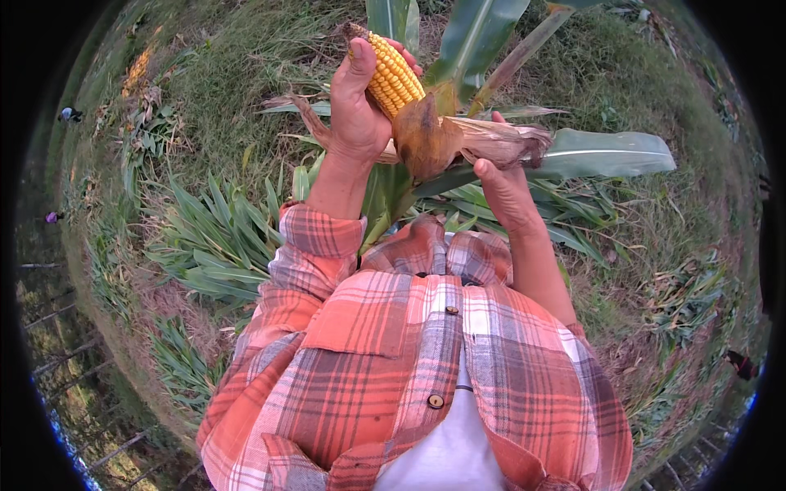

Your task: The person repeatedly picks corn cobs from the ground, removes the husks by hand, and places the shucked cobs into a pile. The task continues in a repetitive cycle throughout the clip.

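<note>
A yellow ear of corn with bare kernels tilts up to the left, its dark tip at the upper end. My left hand is wrapped round it, the thumb along its near side. Dry brown husk is peeled down round the ear's base, and a papery bundle of husk sticks out to the right. My right hand is at that bundle, thumb in front and a fingertip showing behind, holding it. Around the ear rises a green corn stalk with broad leaves.
Cut green corn leaves lie in a heap at the left, and more leaves are at the right. Grass covers the ground. A yellow-orange pile is at the far left. A fence runs along the lower left rim.
</note>
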The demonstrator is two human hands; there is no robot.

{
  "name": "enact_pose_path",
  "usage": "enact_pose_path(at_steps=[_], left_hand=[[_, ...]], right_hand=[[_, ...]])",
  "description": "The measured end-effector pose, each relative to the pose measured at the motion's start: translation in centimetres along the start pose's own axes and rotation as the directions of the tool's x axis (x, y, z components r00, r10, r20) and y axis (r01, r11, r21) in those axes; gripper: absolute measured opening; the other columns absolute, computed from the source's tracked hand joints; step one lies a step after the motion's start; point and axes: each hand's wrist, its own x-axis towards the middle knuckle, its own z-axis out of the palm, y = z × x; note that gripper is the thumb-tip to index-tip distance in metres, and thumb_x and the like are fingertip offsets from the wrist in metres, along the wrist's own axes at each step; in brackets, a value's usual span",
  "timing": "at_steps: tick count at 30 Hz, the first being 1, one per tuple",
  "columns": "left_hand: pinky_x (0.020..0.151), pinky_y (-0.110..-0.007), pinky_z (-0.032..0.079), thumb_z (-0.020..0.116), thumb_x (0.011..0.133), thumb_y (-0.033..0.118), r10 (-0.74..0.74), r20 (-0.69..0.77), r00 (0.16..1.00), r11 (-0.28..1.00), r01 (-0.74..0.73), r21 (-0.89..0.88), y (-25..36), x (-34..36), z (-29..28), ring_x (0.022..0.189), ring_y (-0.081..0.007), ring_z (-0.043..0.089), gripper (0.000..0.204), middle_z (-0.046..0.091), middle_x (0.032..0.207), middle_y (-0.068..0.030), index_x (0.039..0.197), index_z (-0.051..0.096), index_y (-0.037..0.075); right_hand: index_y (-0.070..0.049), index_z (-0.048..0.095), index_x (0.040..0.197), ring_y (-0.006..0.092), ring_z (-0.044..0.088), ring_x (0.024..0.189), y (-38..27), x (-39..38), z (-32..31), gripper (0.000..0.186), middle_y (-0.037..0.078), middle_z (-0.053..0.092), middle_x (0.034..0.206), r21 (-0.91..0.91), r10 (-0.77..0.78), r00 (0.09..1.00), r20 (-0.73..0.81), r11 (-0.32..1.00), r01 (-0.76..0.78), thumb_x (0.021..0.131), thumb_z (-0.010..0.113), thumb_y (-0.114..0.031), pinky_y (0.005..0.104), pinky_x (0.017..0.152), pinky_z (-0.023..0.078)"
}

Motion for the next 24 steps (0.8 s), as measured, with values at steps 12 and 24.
enact_pose_path(at_steps=[12,24], left_hand=[[0.069,-0.030,0.052,0.067,0.083,0.034,0.158,0.024,0.987,0.968,-0.160,0.192,1.3,1.3,2.4,0.074,-0.0202,0.060,0.037,0.059,0.084,-0.0073,0.097,0.054,0.002],[0.071,-0.031,0.050,0.077,0.072,0.012,0.816,-0.053,0.576,0.555,-0.754,0.351,1.6,0.5,7.7,0.071,-0.0189,0.060,0.026,0.059,0.074,-0.0032,0.085,0.055,0.008]], right_hand=[[0.001,0.034,0.125,0.0184,0.048,0.107,2.2,1.8,5.0,0.072,0.011,0.050,0.118,-0.304,-0.216,0.975,0.056,0.926,0.223,0.073,0.078,-0.024,0.0323,0.093,0.039],[-0.005,0.047,0.120,0.0175,0.055,0.102,-0.5,4.5,5.7,0.043,0.003,0.055,0.113,0.240,-0.004,0.989,-0.151,0.970,0.040,0.086,0.064,-0.025,0.0340,0.086,0.046]])
